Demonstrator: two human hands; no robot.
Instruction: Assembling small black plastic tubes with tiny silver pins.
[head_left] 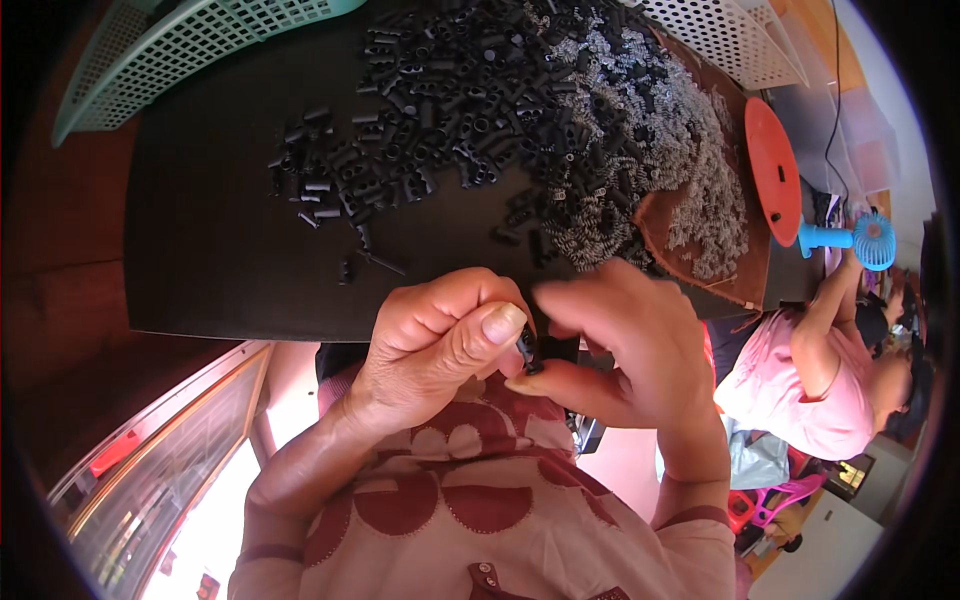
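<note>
Just off the table's near edge, my left hand pinches a small black plastic piece between thumb and fingers. The piece is short and roughly tubular, and stands nearly upright. My right hand is beside it, its thumb tip at the piece's lower end and its index finger raised apart from the thumb. Slight blur covers the right fingers. Beyond my hands lies a heap of similar black tubular plastic pieces, many with holes through them. Small metal coil springs are piled to its right, partly mixed in.
A brown sheet lies under the springs. A green basket stands far left, a white perforated basket far right. Near the right edge are a red round lid and a blue handheld fan. Another person in pink sits at the right.
</note>
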